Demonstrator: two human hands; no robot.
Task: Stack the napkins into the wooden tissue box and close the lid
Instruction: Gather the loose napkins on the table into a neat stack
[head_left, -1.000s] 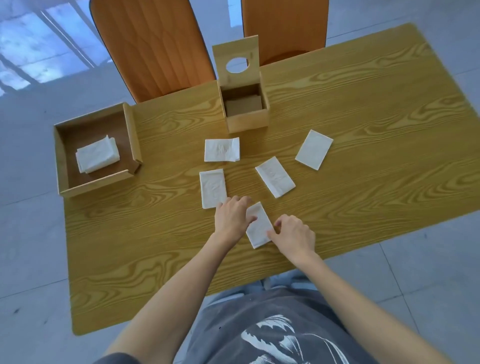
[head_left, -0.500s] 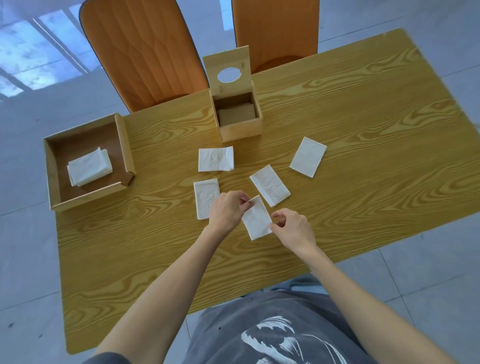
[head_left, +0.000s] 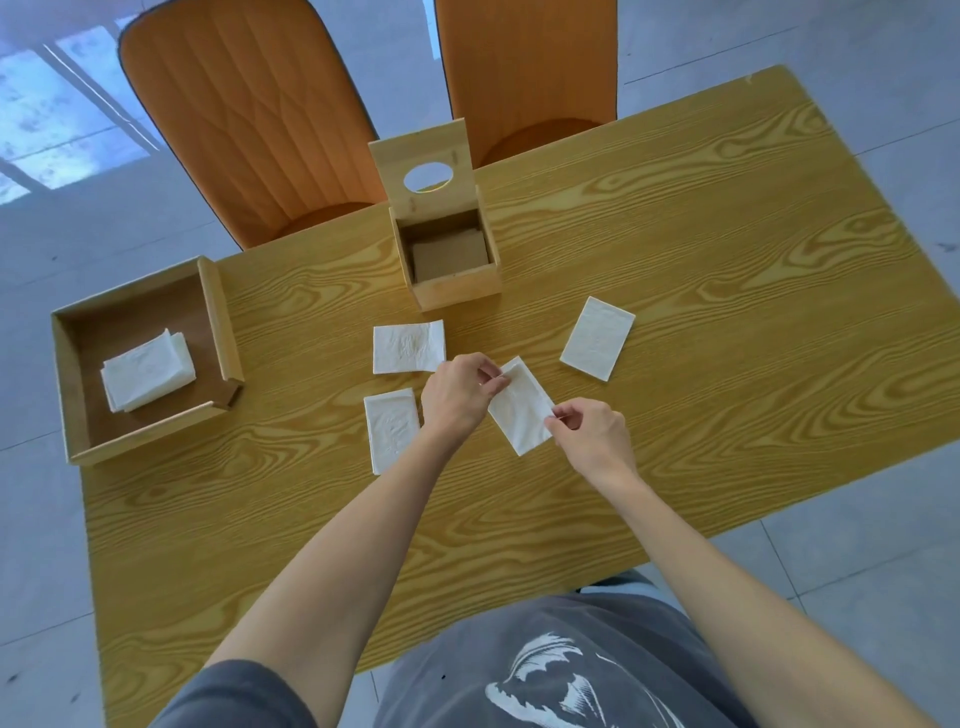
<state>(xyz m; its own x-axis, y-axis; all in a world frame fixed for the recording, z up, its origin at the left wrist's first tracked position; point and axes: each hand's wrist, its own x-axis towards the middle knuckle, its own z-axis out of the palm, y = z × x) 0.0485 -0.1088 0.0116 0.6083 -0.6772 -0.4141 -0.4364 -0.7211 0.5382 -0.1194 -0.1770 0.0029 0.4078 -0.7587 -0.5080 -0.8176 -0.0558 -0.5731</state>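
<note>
Both hands hold one white napkin over the middle of the wooden table: the left hand pinches its far corner between thumb and fingertips, and the right hand pinches its near right edge the same way, so each hand is closed on the same sheet. Whether another napkin lies beneath it cannot be told. Three more napkins lie flat on the table, one just beyond the left hand, one beside the left wrist, and one off to the right, all apart from each other. Further back stands the wooden tissue box, its lid (the one with the round hole) tipped upright and the inside showing only a brown floor. At the table's left edge a shallow wooden tray holds a small pile of folded napkins. Two orange chairs stand behind the table.
</note>
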